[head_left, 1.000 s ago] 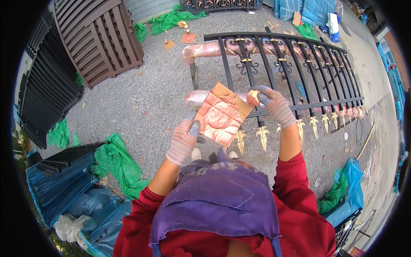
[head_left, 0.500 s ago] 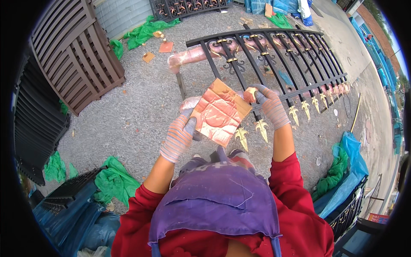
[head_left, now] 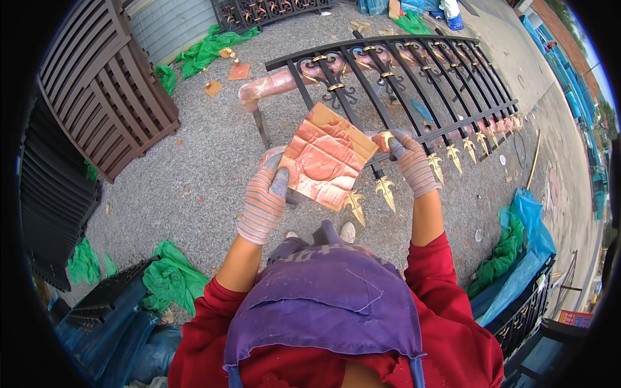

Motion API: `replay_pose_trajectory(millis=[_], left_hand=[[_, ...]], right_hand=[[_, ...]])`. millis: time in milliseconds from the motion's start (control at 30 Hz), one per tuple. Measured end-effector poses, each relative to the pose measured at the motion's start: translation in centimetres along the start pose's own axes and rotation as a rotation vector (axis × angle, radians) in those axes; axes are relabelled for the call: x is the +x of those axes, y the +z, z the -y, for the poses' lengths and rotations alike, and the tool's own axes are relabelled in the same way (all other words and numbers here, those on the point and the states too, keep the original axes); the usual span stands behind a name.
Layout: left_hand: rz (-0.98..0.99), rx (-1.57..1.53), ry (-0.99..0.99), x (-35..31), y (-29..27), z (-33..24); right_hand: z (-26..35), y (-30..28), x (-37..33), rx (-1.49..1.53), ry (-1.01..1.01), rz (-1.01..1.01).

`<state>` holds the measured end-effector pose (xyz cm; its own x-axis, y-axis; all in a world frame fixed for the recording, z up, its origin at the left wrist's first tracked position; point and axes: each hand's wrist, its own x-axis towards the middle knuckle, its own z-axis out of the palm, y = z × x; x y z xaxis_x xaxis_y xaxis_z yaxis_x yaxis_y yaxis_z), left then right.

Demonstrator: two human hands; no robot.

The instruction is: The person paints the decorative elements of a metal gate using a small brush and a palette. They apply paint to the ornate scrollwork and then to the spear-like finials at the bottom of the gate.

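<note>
- While fingers of the left hand (head_left: 262,202) clasp copper-smeared cardboard (head_left: 326,161) at centre frame, those of the right hand (head_left: 414,165) pinch a small wad (head_left: 383,140) beside it.
- Black railing (head_left: 387,75): upper right of frame.

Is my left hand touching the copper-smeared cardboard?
Touching. The head view shows the left hand holding the cardboard by its left edge, gloved thumb against it.
</note>
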<state>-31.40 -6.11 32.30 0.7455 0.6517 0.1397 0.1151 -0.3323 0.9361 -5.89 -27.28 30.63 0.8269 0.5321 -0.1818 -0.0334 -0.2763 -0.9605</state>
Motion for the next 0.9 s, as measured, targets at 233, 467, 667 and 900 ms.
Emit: replay_pose_trajectory(millis=[233,467,667,900], left_hand=[[-0.093,0.089,0.002,1.5,-0.7,-2.2],[-0.081,-0.595,-0.282,1.3,4.2,-5.5],[-0.049,-0.310,-0.222,1.7,6.2,-3.9],[-0.089,-0.458,-0.247,2.1,5.6,-0.8]], right_hand=[[-0.7,-1.8,-0.2,0.119,0.074,0.008],[-3.5,-1.1,-0.9,0.734,0.203,0.071],[-0.4,0.9,-4.0,0.898,0.243,0.116],[-1.8,-0.1,-4.5,0.863,0.272,0.088]])
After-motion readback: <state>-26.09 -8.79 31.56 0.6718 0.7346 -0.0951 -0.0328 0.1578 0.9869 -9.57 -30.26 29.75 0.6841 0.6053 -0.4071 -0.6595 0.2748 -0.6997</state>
